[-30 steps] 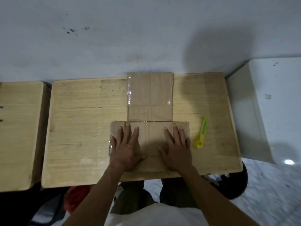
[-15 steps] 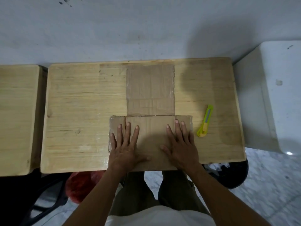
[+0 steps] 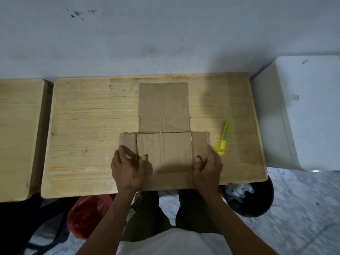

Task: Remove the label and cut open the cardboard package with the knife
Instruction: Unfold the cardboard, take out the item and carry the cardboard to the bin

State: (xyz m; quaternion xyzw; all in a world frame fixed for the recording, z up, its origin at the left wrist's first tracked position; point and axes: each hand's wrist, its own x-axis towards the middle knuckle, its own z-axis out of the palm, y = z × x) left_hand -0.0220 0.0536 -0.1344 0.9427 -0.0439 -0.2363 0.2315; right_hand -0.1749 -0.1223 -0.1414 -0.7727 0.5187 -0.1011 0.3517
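The brown cardboard package [image 3: 164, 115] lies unfolded flat in the middle of the wooden table [image 3: 82, 126], one long flap reaching toward the wall. My left hand [image 3: 127, 167] grips the left side flap, thumb on top and fingers curled around its edge. My right hand [image 3: 207, 166] grips the right side flap the same way. The yellow-green utility knife [image 3: 224, 138] lies on the table just right of the cardboard, close beside my right hand, untouched. No label is visible on the cardboard.
A second wooden table [image 3: 18, 137] adjoins on the left. A white box-shaped unit [image 3: 301, 115] stands on the right. Under the table sit a black bin [image 3: 252, 201] with crumpled paper and a red bag [image 3: 86, 218]. A wall runs behind.
Both hands have slid outward from lying flat on the centre panel to grasping the left and right side flaps. The camera view shifted slightly.
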